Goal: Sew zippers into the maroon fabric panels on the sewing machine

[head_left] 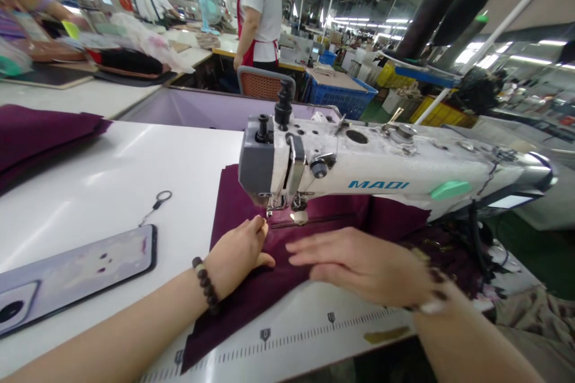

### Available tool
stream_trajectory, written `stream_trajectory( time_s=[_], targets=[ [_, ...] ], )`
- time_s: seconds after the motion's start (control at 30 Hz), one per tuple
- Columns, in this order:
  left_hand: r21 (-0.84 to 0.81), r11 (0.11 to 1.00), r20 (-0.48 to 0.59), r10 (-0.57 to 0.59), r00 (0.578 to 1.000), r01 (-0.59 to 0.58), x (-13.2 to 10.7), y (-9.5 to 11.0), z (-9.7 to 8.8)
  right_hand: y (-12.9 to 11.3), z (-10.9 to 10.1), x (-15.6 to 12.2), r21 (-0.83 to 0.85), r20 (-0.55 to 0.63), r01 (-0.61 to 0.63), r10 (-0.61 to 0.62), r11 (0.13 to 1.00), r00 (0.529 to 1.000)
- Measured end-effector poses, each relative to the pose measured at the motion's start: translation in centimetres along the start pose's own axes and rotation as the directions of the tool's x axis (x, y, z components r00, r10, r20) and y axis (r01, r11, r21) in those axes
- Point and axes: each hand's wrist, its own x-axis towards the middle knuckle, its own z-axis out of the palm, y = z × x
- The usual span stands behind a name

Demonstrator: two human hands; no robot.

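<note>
A: Where to look for the maroon fabric (251,296)?

B: Under the head of the sewing machine (377,161). Lies spread on the white table (112,197), marked with a straight dark line beside the presser foot (269,213).

A: And the left hand (242,245)?

B: On the fabric, right by the presser foot. Bends its fingers together, thumb out to the side. Cannot tell whether pinching cloth or only pressing. Wears a dark beaded bracelet (206,284) at the wrist.

A: And the right hand (359,263)?

B: Over the same cloth, facing the left. Stretches its fingers out, open. Looks blurred, so cannot tell whether touching or just above.

A: Anything else on the table?

B: At the left, a phone (90,269) with a ring strap (164,196); farther back, more maroon cloth (40,137). Along the near edge, a printed ruler (265,338), partly covered by the fabric.

A: Beyond the machine?

B: A co-worker (263,6) in a white shirt and red apron, behind a chair (265,81), near a blue crate (359,102).
</note>
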Motion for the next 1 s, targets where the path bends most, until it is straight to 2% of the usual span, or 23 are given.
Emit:
stream_trajectory(
  time_s=[0.03,0.07,0.1,0.13,0.17,0.2,0.27,0.3,0.33,0.4,0.47,0.57,0.63,0.67,0.73,0.8,0.83,0.87,0.9,0.93,0.97,1.0],
  targets=[
    [0.007,1.000,0.007,0.004,1.000,-0.004,0.1,0.1,-0.1,-1.2,-2.2,-1.0,-0.017,-0.113,0.047,-0.049,0.999,0.992],
    [0.012,1.000,0.008,0.008,1.000,-0.009,0.2,0.1,-0.2,-2.0,-4.5,-1.7,-0.147,-0.364,0.037,-0.089,0.988,0.927],
    [0.014,1.000,0.008,0.013,1.000,-0.013,0.3,0.1,-0.3,-2.5,-6.8,-2.0,-0.310,-0.626,-0.098,-0.126,0.946,0.770],
    [0.016,1.000,0.009,0.018,1.000,-0.018,0.3,0.1,-0.3,-2.4,-8.9,-1.9,-0.447,-0.758,-0.252,-0.213,0.858,0.616],
    [0.018,1.000,0.008,0.018,1.000,-0.018,0.4,0.1,-0.3,-1.9,-10.9,-1.4,-0.546,-0.750,-0.324,-0.278,0.773,0.600],
    [0.021,1.000,0.006,0.017,1.000,-0.017,0.4,0.1,-0.3,-1.1,-12.6,-0.6,-0.615,-0.685,-0.331,-0.277,0.716,0.674],
    [0.025,0.999,-0.010,0.022,1.000,-0.022,0.4,-0.1,-0.1,1.1,-15.2,1.2,-0.698,-0.509,-0.295,-0.163,0.653,0.845],
    [0.025,0.999,-0.024,0.025,0.999,-0.025,0.3,-0.1,0.0,2.0,-16.1,2.0,-0.713,-0.433,-0.284,-0.085,0.642,0.897],
    [0.027,0.999,-0.039,0.028,0.999,-0.027,0.2,-0.2,0.1,2.7,-16.7,2.6,-0.723,-0.382,-0.284,-0.021,0.630,0.924],
    [0.041,0.999,-0.060,0.037,0.997,-0.034,0.1,-0.3,0.4,3.1,-17.1,3.2,-0.726,-0.369,-0.334,0.069,0.601,0.927],
    [0.070,0.997,-0.068,0.041,0.997,-0.036,-0.1,-0.3,0.6,2.4,-17.2,3.2,-0.728,-0.450,-0.414,0.076,0.546,0.890],
    [0.091,0.995,-0.068,0.041,0.997,-0.034,-0.1,-0.3,0.6,1.3,-17.5,3.2,-0.750,-0.585,-0.526,-0.030,0.401,0.811],
    [0.070,0.997,-0.063,0.030,0.998,-0.026,0.0,-0.3,0.6,1.1,-17.9,3.5,-0.760,-0.623,-0.574,-0.087,0.304,0.778],
    [0.056,0.998,-0.064,0.025,0.998,-0.021,0.0,-0.4,0.5,1.1,-18.0,3.6,-0.753,-0.637,-0.592,-0.093,0.286,0.765],
    [0.046,0.999,-0.074,0.024,0.997,-0.021,0.2,-0.5,0.6,0.6,-17.4,3.4,-0.721,-0.670,-0.614,-0.097,0.321,0.737],
    [0.058,0.998,-0.095,0.033,0.995,-0.027,0.3,-0.6,0.7,-0.7,-15.2,2.5,-0.636,-0.740,-0.632,-0.116,0.443,0.663],
    [0.064,0.997,-0.106,0.039,0.994,-0.032,0.4,-0.6,0.9,-1.5,-13.4,1.8,-0.573,-0.783,-0.629,-0.124,0.525,0.610],
    [0.062,0.997,-0.113,0.041,0.993,-0.034,0.4,-0.7,1.0,-2.4,-11.2,1.2,-0.487,-0.834,-0.616,-0.122,0.619,0.537],
    [0.052,0.998,-0.115,0.040,0.993,-0.034,0.5,-0.7,1.1,-3.1,-8.7,0.6,-0.414,-0.857,-0.569,-0.095,0.711,0.506],
    [0.038,0.999,-0.117,0.038,0.992,-0.033,0.5,-0.8,1.2,-3.6,-6.1,0.2,-0.378,-0.856,-0.485,-0.097,0.789,0.508],
    [0.025,0.999,-0.119,0.037,0.992,-0.035,0.5,-0.9,1.3,-3.7,-3.4,0.1,-0.342,-0.764,-0.371,-0.026,0.863,0.644],
    [0.015,0.999,-0.122,0.040,0.992,-0.038,0.5,-0.9,1.4,-3.4,-0.8,0.4,-0.354,-0.533,-0.146,-0.071,0.924,0.843]
  ],
)
